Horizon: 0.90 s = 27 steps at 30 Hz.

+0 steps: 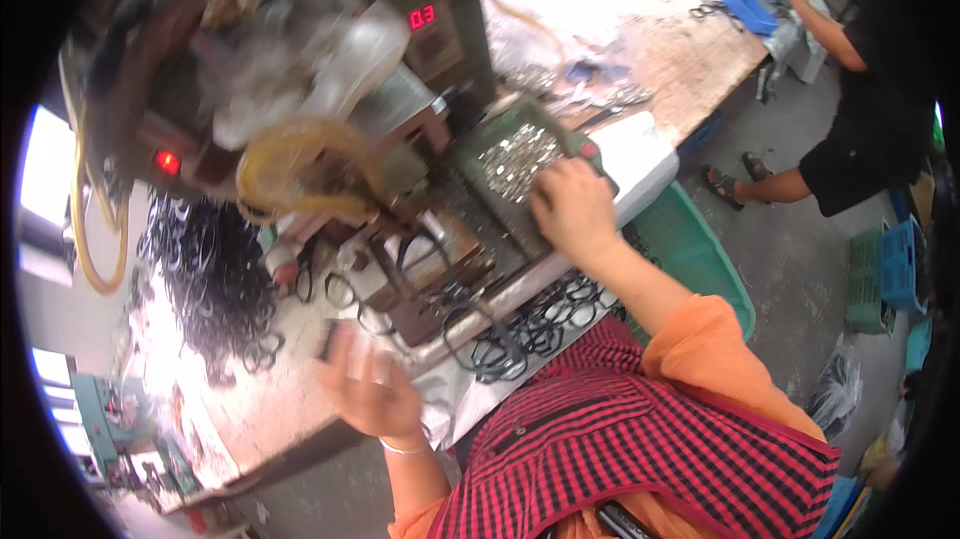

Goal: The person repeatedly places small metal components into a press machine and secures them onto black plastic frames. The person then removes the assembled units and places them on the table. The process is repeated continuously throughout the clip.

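Note:
My right hand (576, 213) reaches to the near side of a green metal tray (480, 156), its fingers curled down beside a heap of small shiny metal pieces (521, 162). Whether it pinches a piece is hidden. My left hand (371, 385) is blurred, raised left of the machine's base, with a dark thing (328, 339) by its fingertips; I cannot tell if it is held. Between the hands sits the metal work block (427, 254) of a bench machine, with a black looped part (420, 243) on it. More black looped parts (540, 325) lie along the front edge, near my apron.
Yellow tubing (300, 164) curls before the machine's head. Red digits glow on a display (421, 16). A big pile of black looped parts (210, 269) covers the left table. Right of me stands a green plastic basket (697, 261). Another person (862, 89) works at the far right.

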{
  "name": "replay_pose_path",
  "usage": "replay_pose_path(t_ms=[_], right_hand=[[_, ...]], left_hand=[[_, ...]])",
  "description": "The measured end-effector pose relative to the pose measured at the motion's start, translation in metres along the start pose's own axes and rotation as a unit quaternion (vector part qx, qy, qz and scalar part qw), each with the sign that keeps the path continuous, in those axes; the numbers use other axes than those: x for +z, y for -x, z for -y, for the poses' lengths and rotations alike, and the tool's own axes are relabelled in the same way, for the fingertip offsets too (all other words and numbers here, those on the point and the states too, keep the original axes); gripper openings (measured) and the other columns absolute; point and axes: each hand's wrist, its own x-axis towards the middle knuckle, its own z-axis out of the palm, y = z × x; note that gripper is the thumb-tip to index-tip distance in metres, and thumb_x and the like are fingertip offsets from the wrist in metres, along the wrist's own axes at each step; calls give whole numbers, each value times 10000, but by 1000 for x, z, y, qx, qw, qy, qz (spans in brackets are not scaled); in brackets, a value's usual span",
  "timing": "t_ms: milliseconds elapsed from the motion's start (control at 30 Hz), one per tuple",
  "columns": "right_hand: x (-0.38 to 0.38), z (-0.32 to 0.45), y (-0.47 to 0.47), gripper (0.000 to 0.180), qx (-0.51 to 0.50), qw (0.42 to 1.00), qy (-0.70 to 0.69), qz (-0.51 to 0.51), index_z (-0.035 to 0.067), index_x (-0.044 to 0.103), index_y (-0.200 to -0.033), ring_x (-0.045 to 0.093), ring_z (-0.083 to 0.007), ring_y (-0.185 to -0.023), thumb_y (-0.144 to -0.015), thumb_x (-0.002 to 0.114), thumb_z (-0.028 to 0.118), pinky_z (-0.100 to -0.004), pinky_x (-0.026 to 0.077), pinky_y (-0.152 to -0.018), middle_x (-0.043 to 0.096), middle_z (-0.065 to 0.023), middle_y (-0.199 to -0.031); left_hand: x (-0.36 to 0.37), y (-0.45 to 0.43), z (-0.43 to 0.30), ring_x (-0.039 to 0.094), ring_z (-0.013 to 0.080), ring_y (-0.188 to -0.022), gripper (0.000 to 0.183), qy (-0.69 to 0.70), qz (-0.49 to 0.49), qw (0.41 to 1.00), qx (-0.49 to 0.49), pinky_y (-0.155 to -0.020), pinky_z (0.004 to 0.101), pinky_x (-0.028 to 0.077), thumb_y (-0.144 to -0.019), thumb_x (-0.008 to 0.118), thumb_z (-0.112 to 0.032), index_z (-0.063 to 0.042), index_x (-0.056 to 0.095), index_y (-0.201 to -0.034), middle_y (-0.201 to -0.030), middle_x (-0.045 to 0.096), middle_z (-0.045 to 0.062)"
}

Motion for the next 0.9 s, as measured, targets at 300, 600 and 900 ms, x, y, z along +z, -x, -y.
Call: replay_pose_path(t_ms=[300, 600, 900], right_hand=[[-1, -6, -3, 109, -23, 997, -69, -41, 83, 696, -864, 658, -300, -880, -792, 760, 133, -429, 534, -748, 676, -84, -851], [-32, -2, 15, 246, 32, 955, -283, -78, 29, 729, -1072, 685, -288, -835, -827, 738, 12, -387, 539, -769, 698, -105, -857], [-18, -5, 14, 97, 57, 959, -273, -52, 37, 746, -955, 683, -303, -854, -861, 722, 44, -388, 531, -767, 721, -116, -895]], left_hand=[[19, 28, 120, 598, 373, -1008, 418, -324, 173, 874, -318, -897, 463, 483, -919, 742, -415, 1, 736, -873, -1003, 637, 192], [16, 46, 176, 608, 401, -856, 186, -71, 167, 918, -352, -836, 451, 494, -972, 609, -131, 42, 643, -1031, -926, 639, 234], [-20, 44, 133, 485, 68, -651, 256, 172, -30, 823, -541, -555, 231, 386, -1102, 501, -311, -84, 565, -1002, -820, 571, -17]])
